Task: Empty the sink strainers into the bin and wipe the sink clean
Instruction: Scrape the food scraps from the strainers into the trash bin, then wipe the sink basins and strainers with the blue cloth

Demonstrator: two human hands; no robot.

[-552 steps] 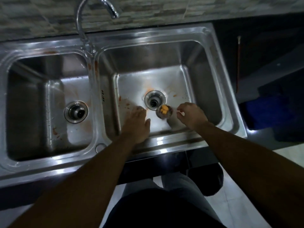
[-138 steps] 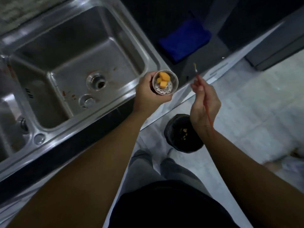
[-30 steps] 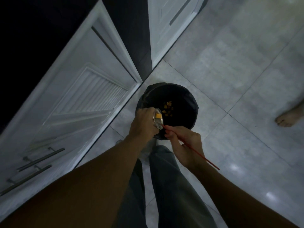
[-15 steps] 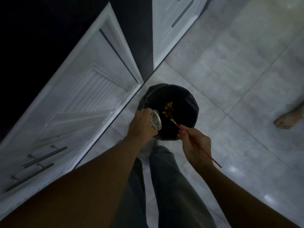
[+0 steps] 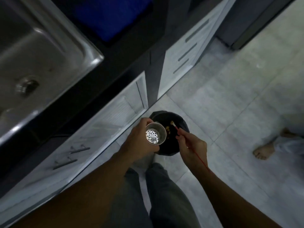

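- The left hand (image 5: 139, 142) is wrapped around the sink strainer (image 5: 155, 135), cup mouth turned up toward the camera, and the perforated floor shines bare: no scraps showing inside.
- The strainer hangs over the bin (image 5: 171, 134), at about 9 o'clock on its rim; the black-lined bin stands on the floor tiles just off the cabinet doors (image 5: 92, 137).
- The right hand (image 5: 193, 148) pinches a thin red stick (image 5: 185, 142), its pale tip poking out over the bin's middle, at 2 o'clock from the strainer.
- Orange scraps (image 5: 167, 128) lie down in the bin, just past the strainer's edge.
- To do this well, I'd say: tip the cup mouth-down right over the bin's centre, run the stick tip round the holes and the inner wall, and tap gently so bits fall in the liner, not on the tiles.
- Keep the stick low inside the rim; flicking it could scatter debris.
- The sink (image 5: 37, 51) sits at 10 o'clock, its drain (image 5: 27, 85) open and blurred; the blue cloth (image 5: 111, 17) lies on the dark counter at 12, handy for the wiping that remains.
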